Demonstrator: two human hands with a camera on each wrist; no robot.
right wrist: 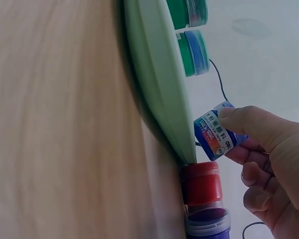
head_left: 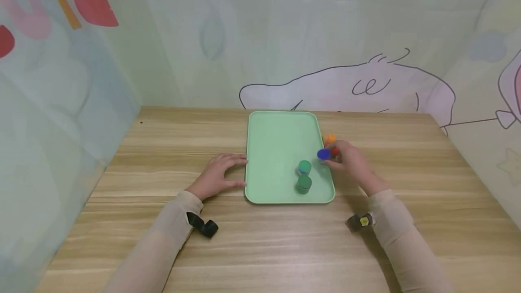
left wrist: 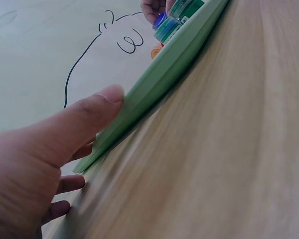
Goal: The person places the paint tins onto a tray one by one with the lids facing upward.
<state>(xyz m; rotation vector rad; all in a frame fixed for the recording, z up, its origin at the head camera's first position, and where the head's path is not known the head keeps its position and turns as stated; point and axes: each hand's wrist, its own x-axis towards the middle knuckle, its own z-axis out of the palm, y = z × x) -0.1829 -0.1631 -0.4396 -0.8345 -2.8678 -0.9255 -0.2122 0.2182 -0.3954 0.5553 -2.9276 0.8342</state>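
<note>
At the table [head_left: 260, 248] a person in pale sleeves [head_left: 400, 234] has both arms stretched forward, one to each side of a light green tray [head_left: 277, 141]. The right hand [head_left: 356, 165] is holding a blue jar [right wrist: 213, 132], narrowed to a pinch with the thumb against the printed label. The blue jar is tilted, at the tray's right rim, toward the near half; I cannot tell whether it touches the rim.

The left hand [head_left: 218, 174] is spread wide and holds nothing. Its thumb and fingertips come up against the tray's left rim, thumb nearest the person, with the gap between thumb and fingers plain to see.

On the tray, in the near right part, two green jars [head_left: 303, 184] stand upright, one just behind the other. The farther one shows a bluish band under its green top. Outside the tray's right rim a red jar [right wrist: 202, 184] stands on the table, partly hidden from above by the right hand. Right beside it is a purple jar [right wrist: 208, 226], and near them, farther back, something orange [head_left: 330, 138].

A black device [head_left: 202, 226] sits at the left wrist. Behind the table hangs a pale backdrop [head_left: 183, 35] with big coloured letters [head_left: 94, 1] at the left.
</note>
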